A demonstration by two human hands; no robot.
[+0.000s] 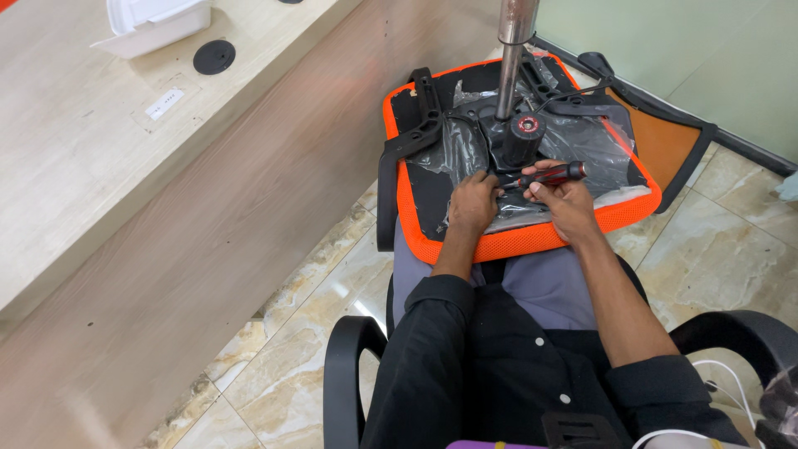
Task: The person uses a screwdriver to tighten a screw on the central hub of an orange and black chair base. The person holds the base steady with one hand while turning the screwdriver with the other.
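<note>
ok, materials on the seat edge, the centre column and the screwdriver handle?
Seat edge: orange mesh fabric, going by the woven texture, matte. Centre column: metal, probably chromed or polished steel, with bright reflections. Screwdriver in the right hand: handle looks like glossy black and red plastic or rubber; which one is unclear.

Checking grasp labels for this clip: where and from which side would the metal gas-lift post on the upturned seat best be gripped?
Probably on the bare silver shaft of the metal post, above its black collar, coming from either side. It stands upright and round there, clear of the plastic wrap, the left hand and the right hand holding the screwdriver.
</note>
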